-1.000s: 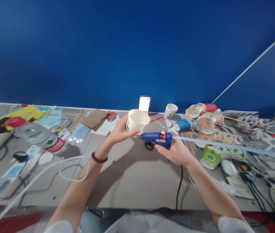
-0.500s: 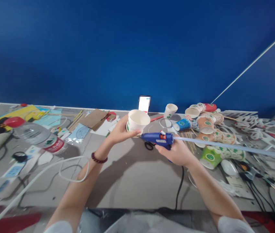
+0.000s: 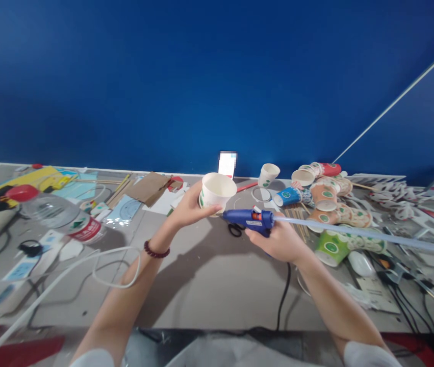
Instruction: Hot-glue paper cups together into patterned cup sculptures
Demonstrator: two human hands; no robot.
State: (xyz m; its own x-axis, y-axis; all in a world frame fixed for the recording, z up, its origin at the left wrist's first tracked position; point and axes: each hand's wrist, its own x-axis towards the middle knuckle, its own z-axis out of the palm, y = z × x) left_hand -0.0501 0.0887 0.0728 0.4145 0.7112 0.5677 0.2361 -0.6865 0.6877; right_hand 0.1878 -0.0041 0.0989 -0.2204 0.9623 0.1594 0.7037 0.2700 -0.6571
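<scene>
A white paper cup (image 3: 219,190) with a green print is held up over the table by my left hand (image 3: 189,208), its open mouth tilted slightly towards me. My right hand (image 3: 279,239) grips a blue hot glue gun (image 3: 250,218) by its handle. The gun's nozzle points left and meets or nearly meets the lower side of the cup; I cannot tell whether it touches. A long translucent glue stick (image 3: 354,232) sticks out of the gun's back towards the right. Behind the gun, black-handled scissors (image 3: 235,230) lie on the table.
Several patterned paper cups (image 3: 331,247) lie in a pile on the right, and one white cup (image 3: 269,175) stands at the back. A phone (image 3: 227,164) leans against the blue wall. On the left are a plastic bottle (image 3: 59,214), a power strip (image 3: 25,267) and a white cable (image 3: 67,270).
</scene>
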